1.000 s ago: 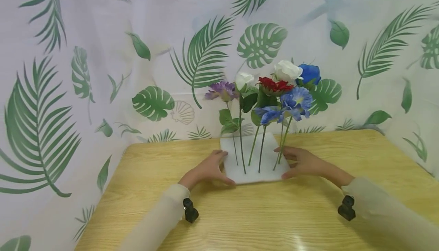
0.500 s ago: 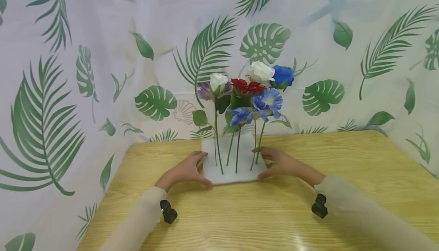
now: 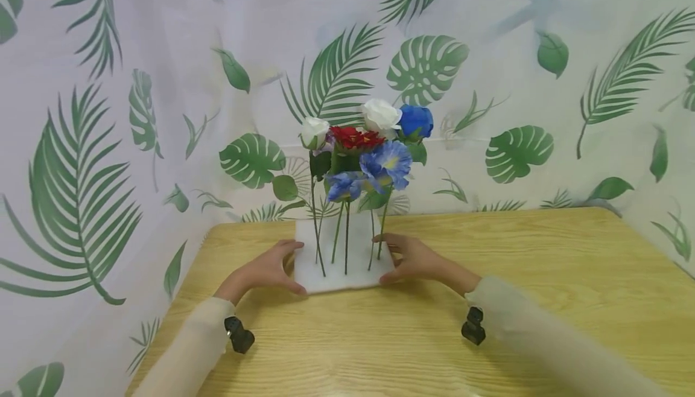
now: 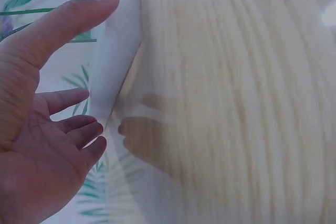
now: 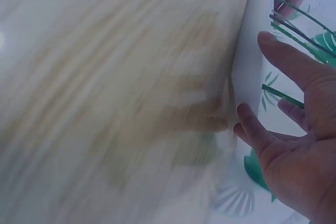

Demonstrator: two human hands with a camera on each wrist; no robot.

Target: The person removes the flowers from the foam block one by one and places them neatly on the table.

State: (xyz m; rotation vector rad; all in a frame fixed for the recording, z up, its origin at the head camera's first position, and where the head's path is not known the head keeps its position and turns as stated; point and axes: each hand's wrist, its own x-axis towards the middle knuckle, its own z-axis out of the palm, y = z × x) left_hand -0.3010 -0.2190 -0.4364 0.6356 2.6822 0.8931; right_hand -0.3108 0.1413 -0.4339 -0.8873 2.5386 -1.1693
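The pad [image 3: 358, 281] lies on the surface [image 3: 347, 343], flowers [image 3: 355, 139] standing in it; left hand [image 3: 267, 269] and right hand [image 3: 417, 258] flank it, thumbs and fingers apart; probably light, soft, top-heavy; best held low, by opposite edges.

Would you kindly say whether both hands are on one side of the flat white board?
No, the left hand and right hand flank the board from opposite sides.
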